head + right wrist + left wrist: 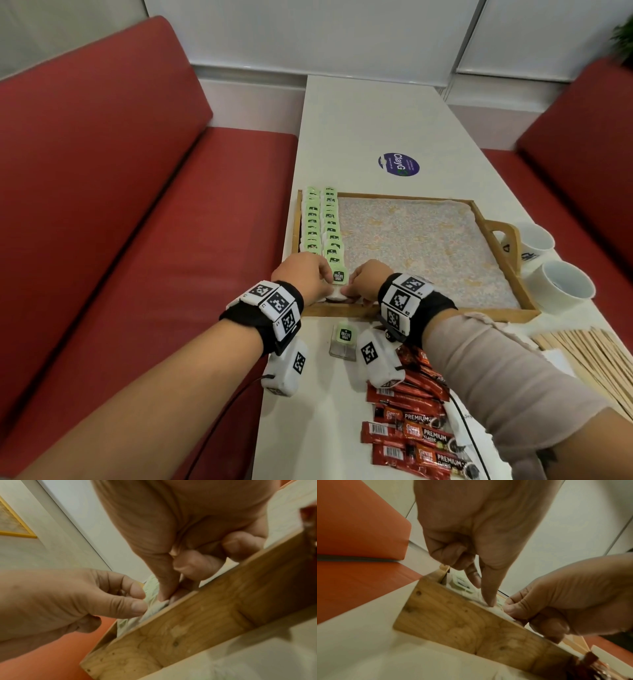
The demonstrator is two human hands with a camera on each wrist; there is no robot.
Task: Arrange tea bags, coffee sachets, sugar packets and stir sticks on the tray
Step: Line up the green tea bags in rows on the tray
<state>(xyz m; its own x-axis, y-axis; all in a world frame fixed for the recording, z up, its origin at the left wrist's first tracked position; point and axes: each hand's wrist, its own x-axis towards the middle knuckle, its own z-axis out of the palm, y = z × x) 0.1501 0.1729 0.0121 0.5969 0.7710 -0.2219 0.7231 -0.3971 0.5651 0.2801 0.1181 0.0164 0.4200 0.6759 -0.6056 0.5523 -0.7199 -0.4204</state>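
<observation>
A wooden tray (421, 313) with a patterned liner holds two rows of green tea bags (322, 222) along its left side. Both hands meet at its near left corner. My left hand (330, 277) and right hand (349, 289) pinch one tea bag (340, 276) with a green tag at the near end of the second row. In the left wrist view my left hand (485, 595) presses down on the white tea bag (498, 610) just inside the tray wall (471, 626). The right hand (167, 596) pinches the tea bag (154, 608) from the other side.
One loose tea bag (344, 337) lies on the white table in front of the tray. Red coffee sachets (414, 428) are piled near my right forearm, wooden stir sticks (589, 359) to their right. Two white cups (565, 286) stand beside the tray's right handle. Red benches flank the table.
</observation>
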